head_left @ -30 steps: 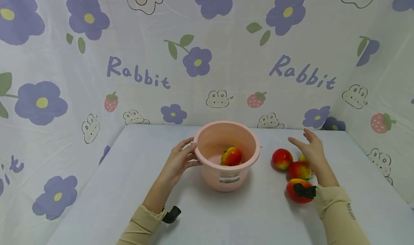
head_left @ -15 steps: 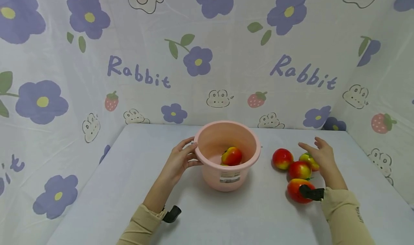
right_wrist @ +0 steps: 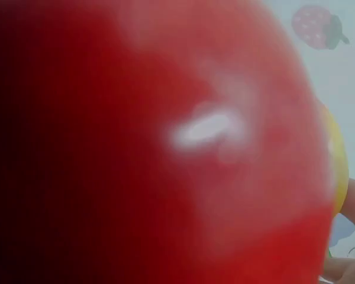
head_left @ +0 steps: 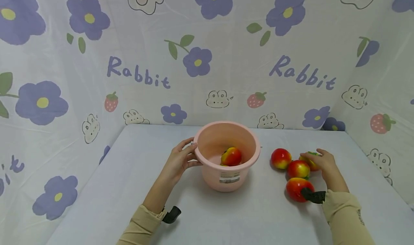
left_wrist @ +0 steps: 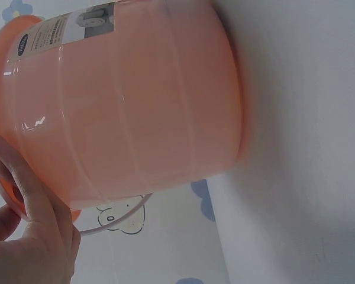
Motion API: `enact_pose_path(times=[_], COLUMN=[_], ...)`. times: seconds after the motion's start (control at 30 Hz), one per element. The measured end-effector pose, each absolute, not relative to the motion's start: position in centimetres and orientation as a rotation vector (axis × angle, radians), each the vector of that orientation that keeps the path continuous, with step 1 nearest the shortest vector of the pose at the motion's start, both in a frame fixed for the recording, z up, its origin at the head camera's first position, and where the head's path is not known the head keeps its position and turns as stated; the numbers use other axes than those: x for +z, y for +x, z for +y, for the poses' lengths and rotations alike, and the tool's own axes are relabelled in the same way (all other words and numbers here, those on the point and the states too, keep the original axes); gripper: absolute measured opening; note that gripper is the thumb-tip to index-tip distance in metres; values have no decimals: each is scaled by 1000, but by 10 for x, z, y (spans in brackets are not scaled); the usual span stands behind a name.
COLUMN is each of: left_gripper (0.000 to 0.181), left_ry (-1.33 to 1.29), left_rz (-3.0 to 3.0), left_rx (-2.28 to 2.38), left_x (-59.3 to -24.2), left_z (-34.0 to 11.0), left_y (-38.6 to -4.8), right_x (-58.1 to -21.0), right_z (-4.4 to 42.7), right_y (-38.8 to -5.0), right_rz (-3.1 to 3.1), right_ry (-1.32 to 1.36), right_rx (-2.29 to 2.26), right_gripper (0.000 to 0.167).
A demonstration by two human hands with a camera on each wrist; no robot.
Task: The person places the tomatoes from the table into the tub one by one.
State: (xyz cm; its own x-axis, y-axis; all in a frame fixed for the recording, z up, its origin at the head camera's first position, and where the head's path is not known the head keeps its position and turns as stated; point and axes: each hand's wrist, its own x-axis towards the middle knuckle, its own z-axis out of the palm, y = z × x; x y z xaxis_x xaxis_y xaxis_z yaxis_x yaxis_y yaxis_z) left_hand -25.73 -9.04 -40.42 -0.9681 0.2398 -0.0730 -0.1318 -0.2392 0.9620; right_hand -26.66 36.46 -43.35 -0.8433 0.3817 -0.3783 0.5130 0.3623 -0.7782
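Our left hand (head_left: 177, 162) pinches the round pink plastic bucket (head_left: 210, 175); our right hand (head_left: 328, 165) is at the roundish yellow fruit (head_left: 313, 166) beside 3 round red-yellow fruits (head_left: 298, 169), hold unclear. Best grip evenly, nudging none.

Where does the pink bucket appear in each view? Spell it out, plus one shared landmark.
Head: pink bucket just right of centre, left hand gripping its rim.
Left wrist: upper left, large, appearing sideways.
Right wrist: not visible.
Shared landmark: patterned backdrop, in all three.
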Motion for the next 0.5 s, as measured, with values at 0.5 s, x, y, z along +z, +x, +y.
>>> enact_pose_path(times=[0.5], left_gripper=[46], left_ry=[131], left_rz=[1777], left_rx=[2298], left_x=[-406], left_z=[-90], left_y=[-258], right_x=[-430], right_z=[364], right_y=[-264], right_rz=[2539], right_ry=[781], right_rx=[-1518], right_gripper=[86])
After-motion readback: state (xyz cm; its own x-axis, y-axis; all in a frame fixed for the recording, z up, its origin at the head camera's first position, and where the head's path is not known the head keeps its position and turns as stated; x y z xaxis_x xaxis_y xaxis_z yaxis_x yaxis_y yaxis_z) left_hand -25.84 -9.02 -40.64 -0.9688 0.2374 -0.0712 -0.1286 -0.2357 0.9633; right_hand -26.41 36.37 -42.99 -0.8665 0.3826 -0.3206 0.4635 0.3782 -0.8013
